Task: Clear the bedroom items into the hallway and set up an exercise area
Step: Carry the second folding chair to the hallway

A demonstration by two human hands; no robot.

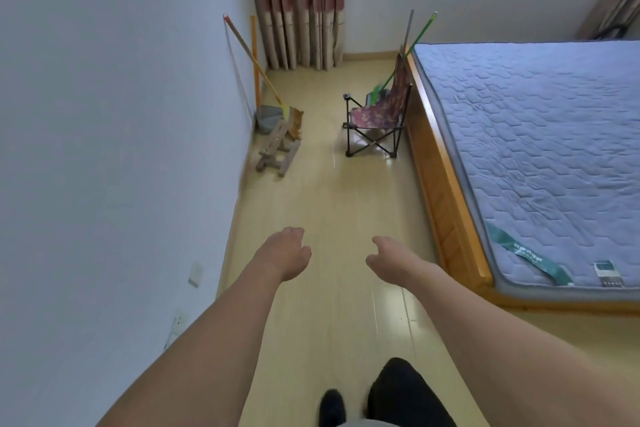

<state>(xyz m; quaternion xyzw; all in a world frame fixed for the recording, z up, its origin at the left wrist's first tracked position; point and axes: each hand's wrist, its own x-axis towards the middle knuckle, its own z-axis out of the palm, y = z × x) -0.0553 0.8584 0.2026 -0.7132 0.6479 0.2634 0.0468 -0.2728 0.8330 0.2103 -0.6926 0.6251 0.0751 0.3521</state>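
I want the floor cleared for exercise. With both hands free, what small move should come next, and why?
Probably step forward toward the folding chair beside the bed. Both the left hand and right hand hold nothing and hang well short of it, and it stands out in the open floor.

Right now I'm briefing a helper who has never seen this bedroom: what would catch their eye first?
Probably the big bed with its bare quilted blue-grey mattress filling the right side. Next, the small folding camp chair standing on the floor against the bed's far corner, and the broom leaning on the left wall beside a low wooden stool. In front, the left hand and right hand reach forward, holding nothing.
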